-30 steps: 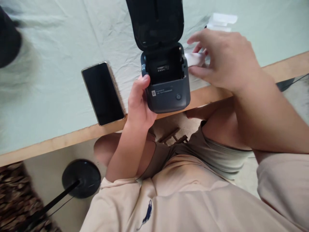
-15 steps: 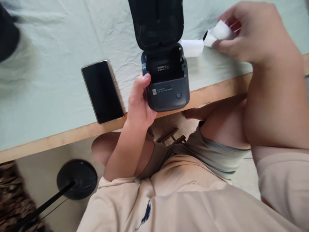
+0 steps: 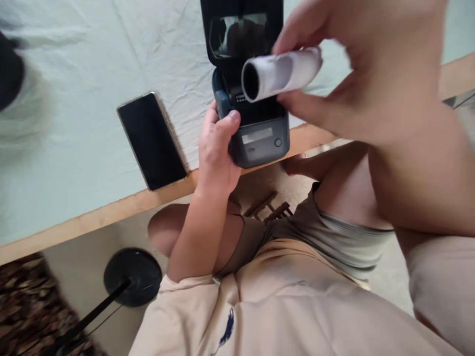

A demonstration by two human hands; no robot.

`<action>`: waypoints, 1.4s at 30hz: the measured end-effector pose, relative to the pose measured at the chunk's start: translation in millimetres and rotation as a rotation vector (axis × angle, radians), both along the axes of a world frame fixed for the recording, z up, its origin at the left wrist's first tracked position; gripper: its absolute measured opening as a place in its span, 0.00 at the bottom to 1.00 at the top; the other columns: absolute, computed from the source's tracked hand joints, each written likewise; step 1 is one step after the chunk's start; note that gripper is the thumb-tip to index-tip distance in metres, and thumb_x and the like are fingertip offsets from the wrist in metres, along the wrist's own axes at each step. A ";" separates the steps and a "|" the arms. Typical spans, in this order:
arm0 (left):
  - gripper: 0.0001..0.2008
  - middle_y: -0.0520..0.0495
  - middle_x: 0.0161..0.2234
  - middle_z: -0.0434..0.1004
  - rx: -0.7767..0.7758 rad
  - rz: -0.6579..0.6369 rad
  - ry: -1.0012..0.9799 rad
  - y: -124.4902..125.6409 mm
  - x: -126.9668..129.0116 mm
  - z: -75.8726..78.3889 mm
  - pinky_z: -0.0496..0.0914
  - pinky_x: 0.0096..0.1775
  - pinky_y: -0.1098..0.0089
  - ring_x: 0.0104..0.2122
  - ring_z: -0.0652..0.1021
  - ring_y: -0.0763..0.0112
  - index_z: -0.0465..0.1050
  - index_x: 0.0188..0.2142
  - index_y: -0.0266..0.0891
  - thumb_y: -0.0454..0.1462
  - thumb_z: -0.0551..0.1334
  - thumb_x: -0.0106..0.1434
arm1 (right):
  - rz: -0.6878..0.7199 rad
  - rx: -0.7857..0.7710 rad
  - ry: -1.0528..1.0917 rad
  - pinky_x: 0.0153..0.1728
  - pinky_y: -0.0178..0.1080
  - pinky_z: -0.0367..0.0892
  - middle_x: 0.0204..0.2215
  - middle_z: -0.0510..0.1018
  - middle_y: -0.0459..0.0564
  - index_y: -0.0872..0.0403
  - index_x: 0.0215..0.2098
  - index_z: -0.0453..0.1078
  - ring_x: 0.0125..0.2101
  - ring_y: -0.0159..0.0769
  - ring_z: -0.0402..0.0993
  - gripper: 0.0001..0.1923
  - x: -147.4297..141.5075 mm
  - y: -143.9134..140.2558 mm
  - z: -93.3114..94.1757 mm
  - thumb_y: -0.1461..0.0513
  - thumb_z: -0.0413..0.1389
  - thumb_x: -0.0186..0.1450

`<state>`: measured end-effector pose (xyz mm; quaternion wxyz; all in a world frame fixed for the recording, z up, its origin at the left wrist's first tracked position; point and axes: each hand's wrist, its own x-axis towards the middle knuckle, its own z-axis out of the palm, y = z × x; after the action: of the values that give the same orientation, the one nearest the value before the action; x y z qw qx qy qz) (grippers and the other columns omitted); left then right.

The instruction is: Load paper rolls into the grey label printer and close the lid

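A dark label printer (image 3: 261, 144) with its lid raised sits in my left hand (image 3: 218, 143), whose thumb presses on the near left edge of the body. Between the thumb and fingers of my right hand (image 3: 356, 84) is a white paper roll (image 3: 282, 76). The roll lies nearly sideways above the printer's opened compartment, its hollow dark end facing left. It covers part of the compartment, so I cannot tell whether the roll touches the printer. The lid (image 3: 241, 29) stands up behind the roll.
A phone (image 3: 152, 141) lies screen up on the pale cloth (image 3: 74, 148), left of the printer. The table's wooden edge (image 3: 96, 222) runs below it. A dark object (image 3: 9, 71) stands at the far left. On the floor is a black round base (image 3: 139, 277) with a pole.
My right hand has brought the paper roll leftward from the right side of the table to above the printer. My left hand still holds the printer, which has barely moved.
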<state>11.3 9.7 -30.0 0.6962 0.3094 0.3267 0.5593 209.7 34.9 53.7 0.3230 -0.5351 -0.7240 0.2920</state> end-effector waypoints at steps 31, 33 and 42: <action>0.12 0.49 0.39 0.76 -0.089 0.017 0.001 -9.9 -1.6 19.6 0.77 0.45 0.66 0.48 0.81 0.61 0.71 0.46 0.43 0.39 0.66 0.63 | 0.173 0.539 -0.371 0.53 0.55 0.70 0.45 0.81 0.44 0.46 0.39 0.79 0.50 0.47 0.75 0.13 -28.2 -2.4 -21.5 0.50 0.56 0.71; 0.09 0.48 0.37 0.77 -0.113 0.002 -0.067 -8.8 -3.5 21.9 0.77 0.46 0.66 0.49 0.81 0.58 0.72 0.43 0.43 0.43 0.64 0.66 | 0.254 0.600 -0.322 0.52 0.54 0.70 0.42 0.81 0.42 0.45 0.36 0.77 0.49 0.45 0.76 0.10 -29.9 -4.1 -18.7 0.53 0.56 0.71; 0.22 0.51 0.37 0.81 -0.024 -0.007 -0.041 -6.2 -12.9 -1.1 0.78 0.35 0.69 0.34 0.83 0.67 0.73 0.47 0.45 0.41 0.74 0.55 | 0.111 0.358 0.032 0.50 0.48 0.75 0.46 0.73 0.47 0.40 0.46 0.71 0.52 0.41 0.73 0.13 -24.8 8.5 -21.4 0.46 0.52 0.70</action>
<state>-1.6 3.4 -31.1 0.7084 0.2907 0.3179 0.5590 184.8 43.4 32.3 0.4079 -0.4235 -0.7876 0.1842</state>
